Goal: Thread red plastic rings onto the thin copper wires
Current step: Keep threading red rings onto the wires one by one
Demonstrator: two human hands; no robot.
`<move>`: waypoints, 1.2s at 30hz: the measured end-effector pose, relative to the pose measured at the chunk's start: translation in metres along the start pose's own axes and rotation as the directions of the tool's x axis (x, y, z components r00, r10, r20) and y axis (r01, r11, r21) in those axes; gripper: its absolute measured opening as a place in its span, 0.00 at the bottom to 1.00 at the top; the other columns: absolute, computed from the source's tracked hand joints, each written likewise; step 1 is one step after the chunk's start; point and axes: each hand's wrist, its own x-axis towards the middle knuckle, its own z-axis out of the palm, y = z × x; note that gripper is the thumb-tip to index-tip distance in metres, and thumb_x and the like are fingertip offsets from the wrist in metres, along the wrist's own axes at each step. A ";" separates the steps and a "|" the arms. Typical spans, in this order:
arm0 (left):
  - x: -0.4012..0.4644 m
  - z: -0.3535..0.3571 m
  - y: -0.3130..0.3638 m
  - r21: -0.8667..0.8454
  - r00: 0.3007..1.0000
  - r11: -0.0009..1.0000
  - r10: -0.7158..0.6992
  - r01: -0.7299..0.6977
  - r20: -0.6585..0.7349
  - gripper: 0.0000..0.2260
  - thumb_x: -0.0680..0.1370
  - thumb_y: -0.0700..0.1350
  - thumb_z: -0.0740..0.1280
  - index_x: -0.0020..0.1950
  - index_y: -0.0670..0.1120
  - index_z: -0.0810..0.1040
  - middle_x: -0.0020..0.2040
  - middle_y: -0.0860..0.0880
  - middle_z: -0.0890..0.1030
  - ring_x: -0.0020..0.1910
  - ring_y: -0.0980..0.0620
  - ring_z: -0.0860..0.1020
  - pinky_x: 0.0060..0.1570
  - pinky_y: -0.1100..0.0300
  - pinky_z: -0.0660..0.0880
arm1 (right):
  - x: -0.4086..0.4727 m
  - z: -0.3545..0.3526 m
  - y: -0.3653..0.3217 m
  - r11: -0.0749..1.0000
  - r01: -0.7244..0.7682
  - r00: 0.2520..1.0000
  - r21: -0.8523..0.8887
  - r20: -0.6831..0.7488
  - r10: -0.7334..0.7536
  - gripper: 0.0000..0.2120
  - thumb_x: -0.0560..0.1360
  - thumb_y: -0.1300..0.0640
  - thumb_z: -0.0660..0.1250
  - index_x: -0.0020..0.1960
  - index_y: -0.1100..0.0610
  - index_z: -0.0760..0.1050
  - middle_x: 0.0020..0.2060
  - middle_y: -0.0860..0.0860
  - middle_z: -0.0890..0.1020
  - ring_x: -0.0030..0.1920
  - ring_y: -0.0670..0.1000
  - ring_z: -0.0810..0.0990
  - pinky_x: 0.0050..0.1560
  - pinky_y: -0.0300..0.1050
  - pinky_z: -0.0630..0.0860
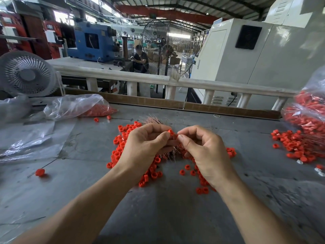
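On a scuffed grey worktable (167,208) w/ a brown strip along its far edge, loose red rings (121,148) lie heaped at centre, under and around both hands. Left hand (142,147) has fingers curled, thumb and forefinger pinching a red ring (171,132); right hand (205,150) is curled too, thumb and forefinger tips pressed together right beside that ring, prob. on a wire, too thin to make out. Copper wires (151,120) fan out behind the hands and poke out below them; the bundle's middle is hidden by the fingers. Clear plastic bag (77,106) of rings lies far left, another bag (309,110) at right, cut off by the frame edge, w/ a second spread of rings (295,143) before it. One ring on a wire (40,172) lies apart at left. Behind: white railing (123,74), small grey fan (26,74), tall pedestal fan (158,41), blue machine (91,43), white cabinet (246,50), a seated person (140,59) far back, blurred.
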 end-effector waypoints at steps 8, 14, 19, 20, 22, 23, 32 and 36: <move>-0.001 0.000 0.002 -0.013 1.000 1.000 -0.005 0.005 -0.002 0.04 0.81 0.37 0.69 0.54 0.40 0.82 0.48 0.41 0.87 0.50 0.44 0.87 0.46 0.60 0.82 | -0.001 0.001 0.001 1.000 -0.012 1.000 -0.009 -0.025 0.012 0.03 0.77 0.56 0.75 0.46 0.49 0.84 0.40 0.47 0.87 0.41 0.47 0.85 0.50 0.57 0.84; -0.001 0.001 0.002 -0.002 1.000 1.000 0.006 -0.006 0.010 0.04 0.81 0.36 0.68 0.54 0.40 0.81 0.48 0.40 0.87 0.51 0.44 0.87 0.47 0.60 0.82 | -0.002 0.000 -0.003 0.999 0.026 0.999 -0.027 -0.043 -0.027 0.04 0.77 0.58 0.75 0.46 0.50 0.84 0.39 0.47 0.86 0.40 0.45 0.84 0.46 0.45 0.82; -0.001 0.001 -0.001 0.049 1.000 0.999 0.022 -0.023 0.019 0.04 0.81 0.36 0.69 0.54 0.40 0.82 0.47 0.41 0.87 0.50 0.44 0.87 0.47 0.60 0.82 | -0.004 0.003 -0.008 0.992 0.124 0.988 -0.018 -0.090 -0.125 0.06 0.76 0.61 0.75 0.47 0.50 0.85 0.41 0.42 0.87 0.44 0.43 0.86 0.47 0.33 0.79; -0.001 0.001 -0.001 0.062 0.999 0.998 0.027 -0.028 0.025 0.04 0.81 0.36 0.69 0.54 0.41 0.82 0.47 0.41 0.87 0.50 0.44 0.87 0.48 0.59 0.82 | -0.004 0.004 -0.009 0.990 0.138 0.986 -0.028 -0.087 -0.140 0.07 0.76 0.61 0.76 0.47 0.50 0.85 0.41 0.42 0.87 0.44 0.43 0.86 0.47 0.34 0.80; -0.001 0.000 -0.001 0.078 0.999 0.996 0.032 -0.035 0.039 0.04 0.80 0.37 0.70 0.54 0.42 0.83 0.48 0.42 0.87 0.50 0.45 0.87 0.49 0.59 0.83 | -0.006 0.006 -0.011 0.986 0.155 0.984 -0.060 -0.075 -0.160 0.06 0.75 0.61 0.76 0.47 0.50 0.85 0.41 0.42 0.87 0.45 0.44 0.86 0.49 0.38 0.81; -0.001 0.000 -0.001 0.084 0.998 0.996 0.036 -0.040 0.045 0.04 0.80 0.38 0.70 0.54 0.42 0.83 0.48 0.42 0.87 0.50 0.45 0.87 0.49 0.59 0.83 | -0.006 0.006 -0.011 0.983 0.163 0.983 -0.079 -0.071 -0.168 0.06 0.75 0.61 0.76 0.48 0.51 0.86 0.41 0.41 0.87 0.46 0.44 0.86 0.49 0.40 0.81; -0.001 -0.001 -0.003 0.115 0.996 0.991 0.058 -0.064 0.061 0.06 0.80 0.39 0.70 0.52 0.48 0.85 0.48 0.43 0.87 0.50 0.45 0.87 0.51 0.57 0.83 | -0.005 0.005 -0.013 0.960 0.230 0.969 -0.159 -0.059 -0.241 0.06 0.74 0.64 0.76 0.46 0.54 0.86 0.42 0.44 0.86 0.48 0.45 0.84 0.51 0.39 0.79; -0.001 0.001 -0.002 0.096 0.997 0.994 0.041 -0.046 0.059 0.07 0.80 0.38 0.70 0.49 0.49 0.86 0.47 0.42 0.87 0.49 0.45 0.87 0.49 0.58 0.83 | -0.005 0.004 -0.012 0.946 0.271 0.959 -0.180 -0.039 -0.282 0.05 0.74 0.65 0.76 0.46 0.56 0.87 0.44 0.45 0.86 0.49 0.46 0.84 0.51 0.36 0.78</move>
